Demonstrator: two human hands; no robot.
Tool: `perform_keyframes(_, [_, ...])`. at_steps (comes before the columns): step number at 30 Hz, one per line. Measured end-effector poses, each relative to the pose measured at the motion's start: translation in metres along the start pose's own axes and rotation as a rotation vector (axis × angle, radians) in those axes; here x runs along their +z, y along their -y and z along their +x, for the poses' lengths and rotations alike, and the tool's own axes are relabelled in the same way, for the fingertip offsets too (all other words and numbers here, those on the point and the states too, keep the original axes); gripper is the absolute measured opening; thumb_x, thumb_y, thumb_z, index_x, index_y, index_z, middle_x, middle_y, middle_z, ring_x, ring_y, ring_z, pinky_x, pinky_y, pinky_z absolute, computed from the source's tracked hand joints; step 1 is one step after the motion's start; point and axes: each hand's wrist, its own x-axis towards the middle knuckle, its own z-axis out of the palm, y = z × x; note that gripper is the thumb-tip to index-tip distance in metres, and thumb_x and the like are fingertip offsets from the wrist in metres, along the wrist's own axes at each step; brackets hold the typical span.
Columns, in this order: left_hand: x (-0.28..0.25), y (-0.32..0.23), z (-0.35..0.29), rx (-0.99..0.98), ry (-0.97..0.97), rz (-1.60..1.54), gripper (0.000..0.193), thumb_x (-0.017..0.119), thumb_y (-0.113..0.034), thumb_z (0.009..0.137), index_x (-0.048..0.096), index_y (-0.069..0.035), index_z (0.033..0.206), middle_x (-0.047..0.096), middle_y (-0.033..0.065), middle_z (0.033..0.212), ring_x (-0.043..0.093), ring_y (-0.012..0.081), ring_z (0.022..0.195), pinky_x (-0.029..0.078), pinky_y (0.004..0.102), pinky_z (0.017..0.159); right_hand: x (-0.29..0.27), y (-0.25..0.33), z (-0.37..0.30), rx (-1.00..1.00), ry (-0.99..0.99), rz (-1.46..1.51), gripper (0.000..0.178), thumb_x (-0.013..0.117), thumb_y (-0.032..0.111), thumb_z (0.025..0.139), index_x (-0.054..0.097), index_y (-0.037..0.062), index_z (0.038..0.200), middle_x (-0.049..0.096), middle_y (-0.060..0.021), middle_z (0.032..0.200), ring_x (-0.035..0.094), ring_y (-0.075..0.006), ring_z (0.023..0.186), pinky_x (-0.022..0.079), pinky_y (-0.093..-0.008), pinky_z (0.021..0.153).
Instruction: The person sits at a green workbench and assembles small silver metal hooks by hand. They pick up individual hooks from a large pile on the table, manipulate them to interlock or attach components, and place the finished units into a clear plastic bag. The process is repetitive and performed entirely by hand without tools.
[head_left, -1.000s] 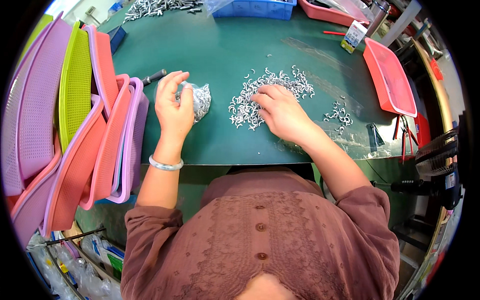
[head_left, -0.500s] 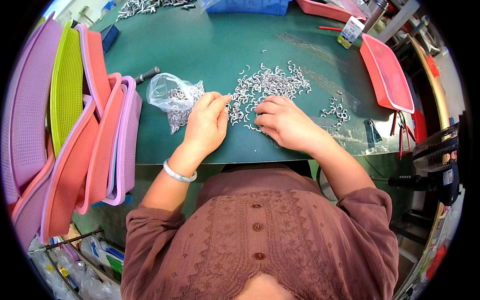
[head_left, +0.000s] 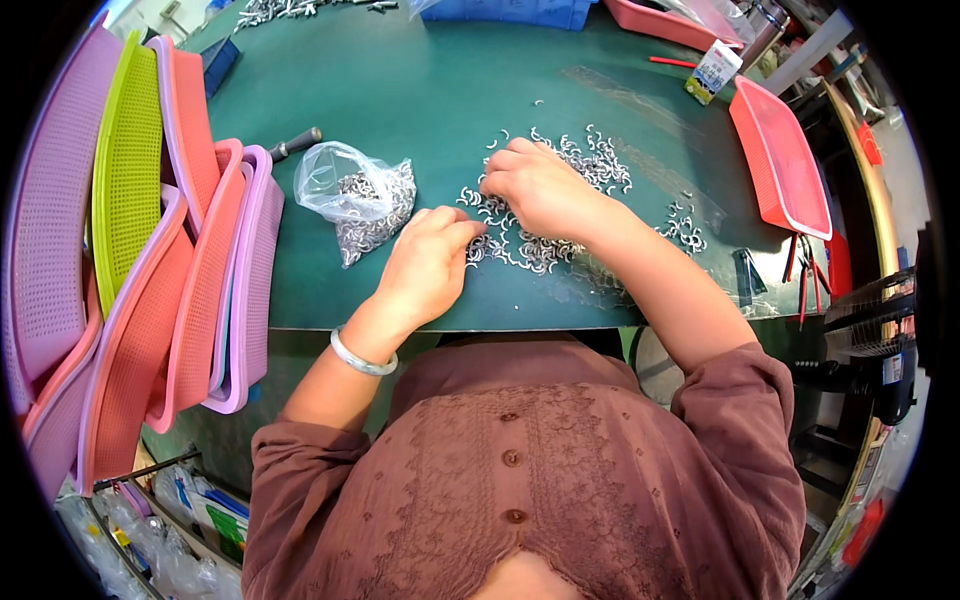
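A loose pile of small silver metal hooks point(head_left: 590, 165) is spread over the green table mat point(head_left: 420, 90). My left hand point(head_left: 425, 265) rests palm down at the pile's left edge, fingertips touching the hooks. My right hand point(head_left: 540, 185) lies on top of the pile, fingers curled among the pieces; whether it grips any is hidden. A clear plastic bag point(head_left: 355, 195) partly filled with the same hooks lies just left of my left hand, untouched. A silver bangle point(head_left: 362, 355) circles my left wrist.
Stacked pink, purple and green mesh trays point(head_left: 150, 250) lean along the left. A pink tray point(head_left: 780, 155) lies at the right, with red-handled pliers point(head_left: 800, 265) by the table edge. A small box point(head_left: 712, 70), a blue bin point(head_left: 510, 10) and more hooks point(head_left: 275, 10) are at the back.
My left hand let go of the plastic bag, which now lies on the mat, and moved right to the hook pile. My right hand stayed on the pile.
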Motion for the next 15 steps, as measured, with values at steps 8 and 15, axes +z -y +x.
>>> perform_keyframes(8, [-0.001, 0.010, 0.010, 0.001, -0.054, 0.097, 0.030, 0.051, 0.007, 0.076, 0.064, -0.004, 0.101, 0.056, 0.0120, 0.095, 0.054, 0.0301, 0.089, 0.045, 0.0364, 0.080, -0.020, -0.002, -0.015, -0.014, 0.072, 0.045, 0.013, 0.059, 0.000, 0.073, 0.066, 0.0058, 0.082, 0.059, -0.0058, 0.082, 0.055, -0.0261, 0.087, 0.044, -0.0368, 0.080])
perform_keyframes(15, [-0.001, 0.004, 0.007, 0.030, 0.029, 0.108, 0.031, 0.052, 0.007, 0.075, 0.068, -0.007, 0.098, 0.055, 0.0105, 0.097, 0.052, 0.0281, 0.089, 0.044, 0.0355, 0.081, 0.007, -0.012, 0.008, -0.092, -0.104, 0.159, 0.009, 0.058, 0.008, 0.077, 0.067, 0.0083, 0.078, 0.059, -0.0078, 0.077, 0.057, -0.0279, 0.082, 0.045, -0.0391, 0.075])
